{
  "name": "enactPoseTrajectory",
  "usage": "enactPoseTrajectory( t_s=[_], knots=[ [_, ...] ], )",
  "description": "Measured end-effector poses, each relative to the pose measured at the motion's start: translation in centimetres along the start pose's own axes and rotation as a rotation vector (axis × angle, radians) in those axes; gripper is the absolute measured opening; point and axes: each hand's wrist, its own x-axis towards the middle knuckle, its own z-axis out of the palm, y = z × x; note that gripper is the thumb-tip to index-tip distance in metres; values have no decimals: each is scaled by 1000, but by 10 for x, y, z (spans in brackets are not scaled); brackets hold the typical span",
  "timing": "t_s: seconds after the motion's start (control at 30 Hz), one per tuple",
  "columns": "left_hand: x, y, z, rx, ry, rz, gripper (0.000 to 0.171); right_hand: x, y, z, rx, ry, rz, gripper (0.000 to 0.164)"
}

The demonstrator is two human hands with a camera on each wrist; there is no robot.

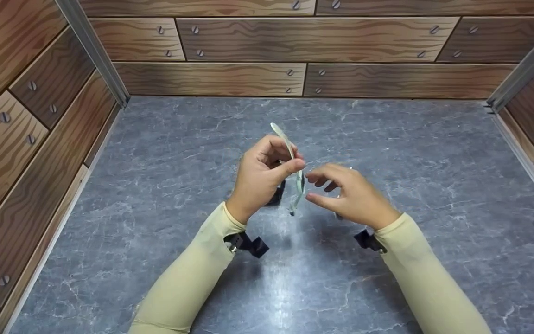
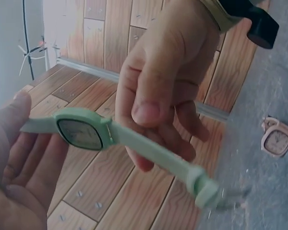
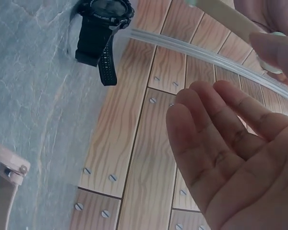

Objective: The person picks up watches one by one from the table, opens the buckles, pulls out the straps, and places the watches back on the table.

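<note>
A light green wristwatch with a squarish case hangs unfastened in the air over the table. My left hand pinches one strap between thumb and fingers, close to the case. In the left wrist view the watch face shows, and the other strap slopes down to its buckle end. My right hand is just to the right of the watch, fingers loosely bent and holding nothing. From the right wrist view, its palm and spread fingers face the strap.
On the grey marbled table lies a black watch, partly behind my left hand. A pink watch rests on the table too, mostly hidden by my right hand in the head view. Wood-patterned walls border the table.
</note>
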Motion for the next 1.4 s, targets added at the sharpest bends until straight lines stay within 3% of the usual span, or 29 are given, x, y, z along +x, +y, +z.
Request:
enactPoseTrajectory(
  t_s=[0.33, 0.53, 0.87, 1.07, 1.4],
  knots=[
    [-1, 1, 3, -107, 9, 56, 39, 0, 2, 4, 116, -60, -87, 21],
    [-1, 2, 2, -121, 26, 57, 38, 1, 2, 5, 142, -53, -89, 20],
    [2, -3, -2, 25, 72, 36, 20, -1, 3, -8, 16, 5, 22, 17],
    [2, -12, 1, 142, 35, -25, 20, -5, 6, -16, -21, 57, 109, 13],
    [8, -24, 7, 233, 0, -141, 14, -5, 7, -21, -21, 88, 115, 11]
  ],
)
